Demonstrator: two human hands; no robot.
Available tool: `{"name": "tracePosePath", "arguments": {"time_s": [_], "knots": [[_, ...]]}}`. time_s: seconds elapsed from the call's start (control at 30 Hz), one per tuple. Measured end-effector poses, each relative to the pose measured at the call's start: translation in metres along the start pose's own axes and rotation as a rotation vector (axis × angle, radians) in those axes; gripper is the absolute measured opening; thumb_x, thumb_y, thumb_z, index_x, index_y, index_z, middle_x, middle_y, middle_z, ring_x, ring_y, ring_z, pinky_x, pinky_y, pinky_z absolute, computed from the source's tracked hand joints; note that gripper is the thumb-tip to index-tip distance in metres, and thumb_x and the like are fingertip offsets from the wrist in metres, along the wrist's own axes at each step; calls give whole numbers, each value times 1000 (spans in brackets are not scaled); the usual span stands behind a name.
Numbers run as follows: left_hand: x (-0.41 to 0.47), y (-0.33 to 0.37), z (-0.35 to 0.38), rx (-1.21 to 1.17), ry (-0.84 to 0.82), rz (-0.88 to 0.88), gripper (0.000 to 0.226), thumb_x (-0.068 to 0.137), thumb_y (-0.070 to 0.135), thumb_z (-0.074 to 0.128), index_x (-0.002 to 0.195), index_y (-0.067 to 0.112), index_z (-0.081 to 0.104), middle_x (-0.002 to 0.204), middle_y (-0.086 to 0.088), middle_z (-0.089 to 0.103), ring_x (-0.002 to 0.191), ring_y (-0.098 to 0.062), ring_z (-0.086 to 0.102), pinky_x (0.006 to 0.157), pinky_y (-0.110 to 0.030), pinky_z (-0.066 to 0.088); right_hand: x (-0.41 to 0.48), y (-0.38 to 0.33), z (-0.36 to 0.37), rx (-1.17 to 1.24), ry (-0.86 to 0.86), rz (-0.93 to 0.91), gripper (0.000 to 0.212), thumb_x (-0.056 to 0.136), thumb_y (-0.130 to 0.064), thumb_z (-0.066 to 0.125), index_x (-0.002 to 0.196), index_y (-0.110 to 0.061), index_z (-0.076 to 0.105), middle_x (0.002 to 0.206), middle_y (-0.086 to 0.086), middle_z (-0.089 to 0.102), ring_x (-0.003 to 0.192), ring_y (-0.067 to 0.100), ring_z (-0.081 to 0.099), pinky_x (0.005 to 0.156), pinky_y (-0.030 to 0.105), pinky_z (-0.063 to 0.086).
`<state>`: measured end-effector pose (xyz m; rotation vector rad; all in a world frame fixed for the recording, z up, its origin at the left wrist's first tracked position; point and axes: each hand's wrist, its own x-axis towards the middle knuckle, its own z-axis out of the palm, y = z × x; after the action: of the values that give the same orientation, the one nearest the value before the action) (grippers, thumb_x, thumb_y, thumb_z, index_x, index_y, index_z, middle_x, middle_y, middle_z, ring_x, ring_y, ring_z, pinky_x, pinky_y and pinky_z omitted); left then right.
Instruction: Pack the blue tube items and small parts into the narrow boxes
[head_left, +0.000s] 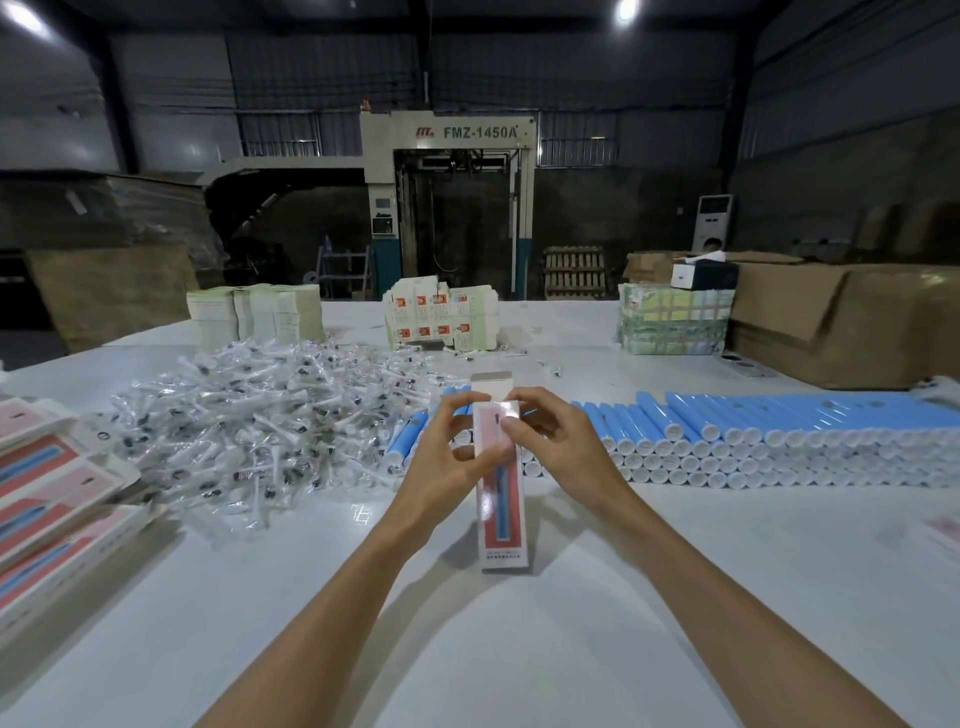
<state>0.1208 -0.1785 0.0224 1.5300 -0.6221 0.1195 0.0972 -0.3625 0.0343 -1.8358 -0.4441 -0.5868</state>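
I face a broad white glossy table in a dim warehouse. Dark corrugated metal walls close the hall in. A bright round ceiling lamp glares at the upper right, and a second lamp at the upper left.

Straight ahead, beyond the table's far edge, stands a tall beige machine marked FMZ-1450A with a dark open bay. Right of it a brown wooden pallet leans upright, and a white floor-standing air conditioner stands against the wall. Large brown cardboard cartons sit at the table's right end. Big film-wrapped brown stacks fill the left side.
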Motion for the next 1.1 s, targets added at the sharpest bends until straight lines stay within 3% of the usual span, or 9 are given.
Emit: {"name": "tracePosePath", "arguments": {"time_s": [0.1, 0.23, 0.33, 0.43, 0.57, 0.77, 0.97, 1.1], "knots": [[-1, 2, -3, -24, 40, 8, 36, 94, 35, 82, 128, 36, 69, 124, 11, 73, 103, -15, 77, 82, -28, 63, -1, 1, -2, -2, -10, 33, 23, 101, -24, 71, 124, -20, 69, 109, 1, 76, 105, 25, 73, 99, 53, 57], [0, 3, -9, -36, 78, 0, 25, 95, 31, 82, 119, 27, 77, 117, 7, 78, 96, -21, 79, 79, -32, 64, -2, -1, -1, 50, -64, 81, 21, 102, -23, 69, 122, -19, 68, 110, 4, 76, 106, 27, 73, 99, 53, 57], [-1, 3, -10, 0, 63, -3, 23, 96, 31, 80, 119, 28, 77, 115, 11, 78, 96, -19, 79, 80, -31, 64, -3, -7, 0, 113, -27, 58, 14, 103, -28, 67, 115, -21, 69, 108, 2, 76, 103, 23, 74, 91, 40, 61], [-1, 5, -7, 16, 33, -5, 28, 96, 33, 81, 123, 27, 75, 119, 10, 78, 102, -20, 78, 87, -35, 64, -1, -18, -1, 270, 128, 117, 26, 104, -43, 63, 121, -25, 63, 109, 3, 78, 99, 23, 77, 85, 29, 60], [-3, 10, -3, 78, -25, 34, 30, 94, 40, 81, 122, 30, 75, 119, 15, 77, 102, -10, 75, 84, -20, 57, 6, -29, -6, 341, 132, 274, 45, 105, -54, 53, 111, -18, 79, 98, 7, 81, 92, 24, 78, 77, 25, 60], [-5, 13, -3, 86, -18, 39, 32, 95, 42, 80, 124, 32, 73, 118, 16, 77, 104, -8, 74, 85, -21, 56, 6, -23, -11, 254, 12, 244, 27, 101, -39, 66, 107, -19, 83, 101, 9, 81, 96, 27, 78, 97, 40, 60], [-8, 12, -2, -73, -5, 22, 53, 89, 37, 85, 133, 36, 55, 117, 4, 78, 101, -23, 78, 79, -30, 62, 5, -23, -15, 277, 9, 216, 19, 100, -30, 70, 109, -19, 83, 105, 9, 81, 100, 28, 78, 94, 37, 62], [-8, 14, -4, -38, -8, 32, 61, 85, 47, 83, 140, 47, 57, 119, 1, 77, 105, -22, 77, 89, -39, 64, 5, -26, -18, 281, -22, 217, 15, 98, -25, 73, 106, -20, 84, 105, 8, 81, 99, 25, 78, 89, 30, 62]]}}
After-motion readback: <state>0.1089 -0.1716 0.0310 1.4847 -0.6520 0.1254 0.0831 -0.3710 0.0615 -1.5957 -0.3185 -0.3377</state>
